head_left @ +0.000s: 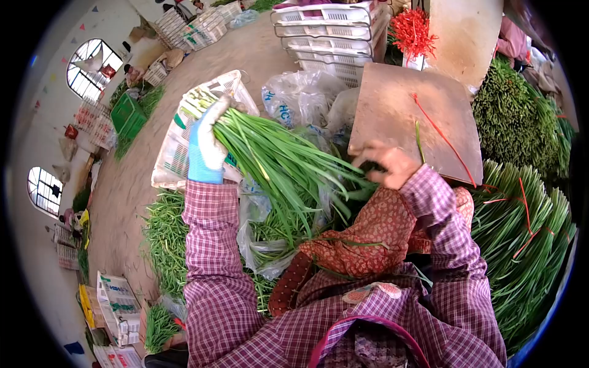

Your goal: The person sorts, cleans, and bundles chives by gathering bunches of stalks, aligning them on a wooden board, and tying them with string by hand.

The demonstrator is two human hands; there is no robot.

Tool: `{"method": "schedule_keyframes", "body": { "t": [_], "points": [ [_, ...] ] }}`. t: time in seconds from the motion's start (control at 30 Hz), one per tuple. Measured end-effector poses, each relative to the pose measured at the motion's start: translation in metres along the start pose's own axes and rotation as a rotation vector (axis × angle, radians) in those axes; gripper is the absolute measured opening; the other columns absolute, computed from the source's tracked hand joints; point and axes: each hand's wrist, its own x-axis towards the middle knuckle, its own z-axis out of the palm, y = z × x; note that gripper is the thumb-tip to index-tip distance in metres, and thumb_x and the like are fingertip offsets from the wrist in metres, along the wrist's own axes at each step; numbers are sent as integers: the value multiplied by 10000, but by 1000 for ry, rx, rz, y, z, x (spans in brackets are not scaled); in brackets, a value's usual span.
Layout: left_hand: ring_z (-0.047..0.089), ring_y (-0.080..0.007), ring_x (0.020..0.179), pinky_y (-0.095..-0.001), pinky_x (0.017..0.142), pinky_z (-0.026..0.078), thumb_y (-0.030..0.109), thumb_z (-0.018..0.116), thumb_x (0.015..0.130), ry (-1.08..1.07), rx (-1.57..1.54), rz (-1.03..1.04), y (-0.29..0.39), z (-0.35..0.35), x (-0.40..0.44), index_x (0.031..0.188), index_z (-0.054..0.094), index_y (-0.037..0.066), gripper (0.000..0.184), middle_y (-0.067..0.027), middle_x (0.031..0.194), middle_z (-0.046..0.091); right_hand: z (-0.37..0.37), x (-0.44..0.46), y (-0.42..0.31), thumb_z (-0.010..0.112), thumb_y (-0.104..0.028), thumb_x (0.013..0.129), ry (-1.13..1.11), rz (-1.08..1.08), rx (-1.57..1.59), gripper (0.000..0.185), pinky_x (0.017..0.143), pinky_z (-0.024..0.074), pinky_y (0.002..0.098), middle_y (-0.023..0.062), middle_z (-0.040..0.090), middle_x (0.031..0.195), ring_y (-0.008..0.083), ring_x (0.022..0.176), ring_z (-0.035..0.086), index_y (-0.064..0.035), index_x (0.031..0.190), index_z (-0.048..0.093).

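My left hand, in a white and blue work glove, is closed round the pale stem ends of a bunch of garlic chives. The long green leaves fan out to the right and down over my lap. My bare right hand is beside the leaf tips, its fingers loosely curled and slightly blurred, with a gap between thumb and forefinger. Below the bunch, a clear plastic bag lies among loose greens. A white plastic crate stands behind my left hand.
A brown board with a red tie on it stands ahead. Bundled chives are heaped at right, with more green stalks beyond. Stacked white crates and red ties are at the back. Loose trimmings cover the floor at left.
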Motion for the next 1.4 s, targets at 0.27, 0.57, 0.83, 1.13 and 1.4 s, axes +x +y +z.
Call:
{"method": "schedule_keyframes", "body": {
  "t": [0.27,0.57,0.83,1.13,1.4],
  "points": [
    [634,-209,874,-325,751,529,103,592,855,-41,236,175,-30,24,-1,1021,572,-19,207,-105,890,636,-10,68,-81,651,-304,827,582,-24,110,354,659,538,397,190,669,794,307,710,673,15,949,555],
    [613,-128,752,-251,641,509,74,678,778,-53,112,36,-4,78,-17,983,586,26,230,-46,857,624,1,102,-86,672,-211,744,603,-71,114,269,661,487,450,166,628,681,360,695,624,-10,878,554],
    [607,-114,718,-240,639,509,88,760,727,-109,325,-21,-6,69,-15,992,593,1,324,-43,861,632,-37,86,-76,606,-129,777,571,-48,-330,107,595,527,329,101,661,753,224,617,649,-38,831,595],
    [629,-124,738,-321,725,537,189,756,718,-80,1240,497,-32,93,-23,959,635,136,275,2,798,655,-13,24,-29,700,-489,733,255,188,-427,588,713,529,438,135,582,1034,303,862,615,-106,1142,525],
    [547,-198,717,-453,993,386,180,617,669,-352,1420,991,-99,187,-77,778,556,149,128,-16,693,486,91,-11,37,741,-413,738,326,78,74,817,1037,349,425,167,451,1283,290,1237,412,-54,1357,348]
  ]
}}
